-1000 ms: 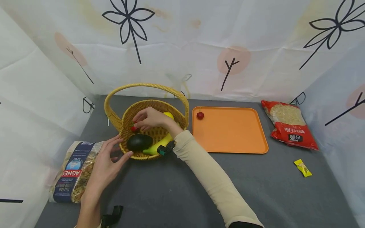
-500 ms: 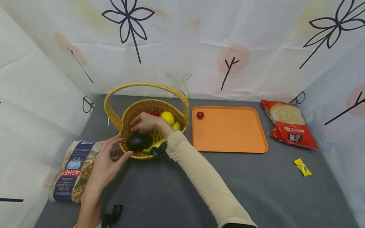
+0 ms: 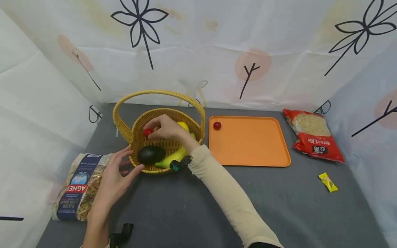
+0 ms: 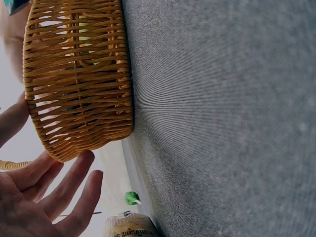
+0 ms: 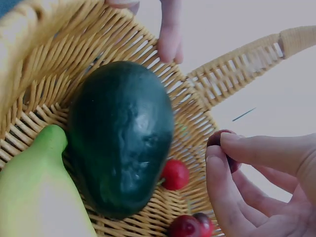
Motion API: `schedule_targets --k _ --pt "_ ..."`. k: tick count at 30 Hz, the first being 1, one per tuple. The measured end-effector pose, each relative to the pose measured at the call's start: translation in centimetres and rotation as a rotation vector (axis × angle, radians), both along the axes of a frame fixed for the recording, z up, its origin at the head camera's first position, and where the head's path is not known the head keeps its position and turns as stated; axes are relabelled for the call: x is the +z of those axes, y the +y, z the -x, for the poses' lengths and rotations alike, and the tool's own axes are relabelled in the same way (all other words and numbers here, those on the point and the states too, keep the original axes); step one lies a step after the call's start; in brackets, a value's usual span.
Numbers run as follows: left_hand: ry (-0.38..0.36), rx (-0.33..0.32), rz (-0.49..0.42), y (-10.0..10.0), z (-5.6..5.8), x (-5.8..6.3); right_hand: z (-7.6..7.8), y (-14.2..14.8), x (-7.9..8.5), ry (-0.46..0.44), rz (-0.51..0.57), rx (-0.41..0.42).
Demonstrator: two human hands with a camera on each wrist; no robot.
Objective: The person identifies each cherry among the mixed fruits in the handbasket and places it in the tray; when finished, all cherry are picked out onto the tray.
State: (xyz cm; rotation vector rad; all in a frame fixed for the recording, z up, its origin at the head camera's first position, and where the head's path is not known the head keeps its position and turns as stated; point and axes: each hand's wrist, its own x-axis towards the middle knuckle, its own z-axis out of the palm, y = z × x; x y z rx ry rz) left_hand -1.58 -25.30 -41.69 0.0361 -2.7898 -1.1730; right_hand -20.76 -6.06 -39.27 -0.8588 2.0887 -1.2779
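My right hand [image 3: 165, 127] is over the inside of a yellow wicker basket [image 3: 136, 134], thumb and fingertips pinching a cherry [image 5: 214, 140]. In the basket lie a dark green avocado [image 5: 121, 138], a banana [image 3: 172, 159] and a yellow lemon [image 3: 183, 125], partly covered by my right hand. The right wrist view also shows a bright red cherry [image 5: 175, 174] beside the avocado, with more cherries [image 5: 185, 227] lower down. My left hand [image 3: 116, 179] touches the near left side of the basket, its thumb and spread fingers resting at the rim.
Right of the basket lies an orange tray [image 3: 251, 144] bearing one cherry [image 3: 217, 125]. A red bag [image 3: 314, 136] and a small yellow packet [image 3: 328, 182] lie further right. An AGNESI pasta bag [image 3: 77, 189] lies beside my left forearm. The basket's tall handle [image 3: 158, 92] arches over it.
Half a second ago my right hand was lower in the basket, near the avocado. It has moved up and away, a red cherry now showing at its fingertips. My left hand stays put.
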Motion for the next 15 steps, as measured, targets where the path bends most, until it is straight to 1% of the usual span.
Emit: schedule_targets --k 3,7,15 --pt "0.002 0.002 0.002 0.0 0.0 0.0 -0.3 0.8 0.3 0.031 0.011 -0.010" --pt "0.001 0.002 0.004 -0.1 0.0 0.1 -1.2 2.0 0.9 0.027 0.051 -0.013" --pt "-0.023 0.002 -0.005 0.0 0.1 0.2 -3.8 5.9 3.9 0.029 0.177 -0.007"
